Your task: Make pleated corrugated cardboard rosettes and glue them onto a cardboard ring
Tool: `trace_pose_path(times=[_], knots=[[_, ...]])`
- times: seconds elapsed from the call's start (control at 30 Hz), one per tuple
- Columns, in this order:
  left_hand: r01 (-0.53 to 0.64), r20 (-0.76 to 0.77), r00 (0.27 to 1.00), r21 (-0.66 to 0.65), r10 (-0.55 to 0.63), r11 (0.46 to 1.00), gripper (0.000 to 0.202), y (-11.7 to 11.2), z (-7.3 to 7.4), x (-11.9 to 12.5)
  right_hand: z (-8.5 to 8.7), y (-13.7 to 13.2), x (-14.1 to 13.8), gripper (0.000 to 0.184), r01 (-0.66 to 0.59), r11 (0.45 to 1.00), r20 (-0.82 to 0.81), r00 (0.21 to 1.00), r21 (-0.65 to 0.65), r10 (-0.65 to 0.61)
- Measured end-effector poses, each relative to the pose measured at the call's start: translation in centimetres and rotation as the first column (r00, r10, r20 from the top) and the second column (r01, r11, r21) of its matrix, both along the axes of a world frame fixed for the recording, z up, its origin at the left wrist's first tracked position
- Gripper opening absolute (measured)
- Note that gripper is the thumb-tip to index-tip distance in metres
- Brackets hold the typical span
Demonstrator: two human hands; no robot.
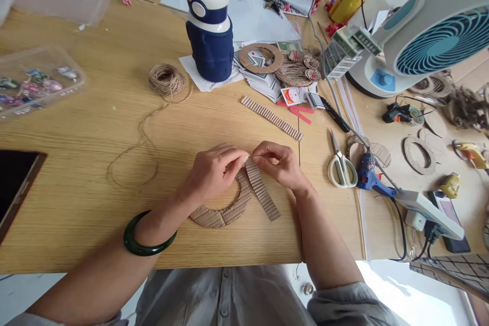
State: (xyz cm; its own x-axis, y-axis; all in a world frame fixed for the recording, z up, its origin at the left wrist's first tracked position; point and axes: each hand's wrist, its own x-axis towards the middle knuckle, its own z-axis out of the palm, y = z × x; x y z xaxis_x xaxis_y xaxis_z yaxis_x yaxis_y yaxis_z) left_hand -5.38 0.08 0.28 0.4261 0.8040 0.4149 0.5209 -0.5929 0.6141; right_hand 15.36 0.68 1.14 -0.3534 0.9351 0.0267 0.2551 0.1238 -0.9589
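Observation:
Both my hands meet over a corrugated cardboard strip, pinching its upper end between thumbs and fingertips. My left hand comes in from the left, a dark green bangle on that forearm. My right hand grips the same end from the right. The strip's free end slants down toward the table's front. Beneath my left hand lies a cardboard ring, its upper part hidden by the hand. A second corrugated strip lies flat beyond my hands.
Scissors and a blue glue gun lie at right, near a power strip. A twine ball trails its end leftward. Farther back stand a navy bottle and a fan. A tablet-like device lies at left.

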Motion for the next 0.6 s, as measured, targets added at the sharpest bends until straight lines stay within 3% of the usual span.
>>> trace_pose_path(times=[0.13,0.37,0.5,0.6], knots=[[-0.052,0.087,0.994,-0.123,0.063,0.991,0.022,0.07,-0.15,0.03,-0.1,-0.02,-0.07,0.031,0.04,0.998,-0.013,0.999,-0.05,-0.041],[-0.016,0.007,1.0,0.014,0.016,1.0,0.019,0.05,-0.25,-0.04,-0.19,-0.1,-0.46,0.033,-0.003,0.995,-0.052,0.999,-0.102,-0.002],[-0.143,0.103,0.982,-0.14,0.158,0.98,0.019,0.1,0.29,-0.33,-0.55,-0.01,-0.65,0.037,0.083,0.985,-0.076,0.993,-0.152,-0.095],[-0.139,0.265,0.936,-0.329,0.233,0.934,0.019,0.44,0.49,-0.63,-0.8,0.09,-0.57,0.037,0.218,0.975,-0.004,0.976,-0.052,-0.219]])
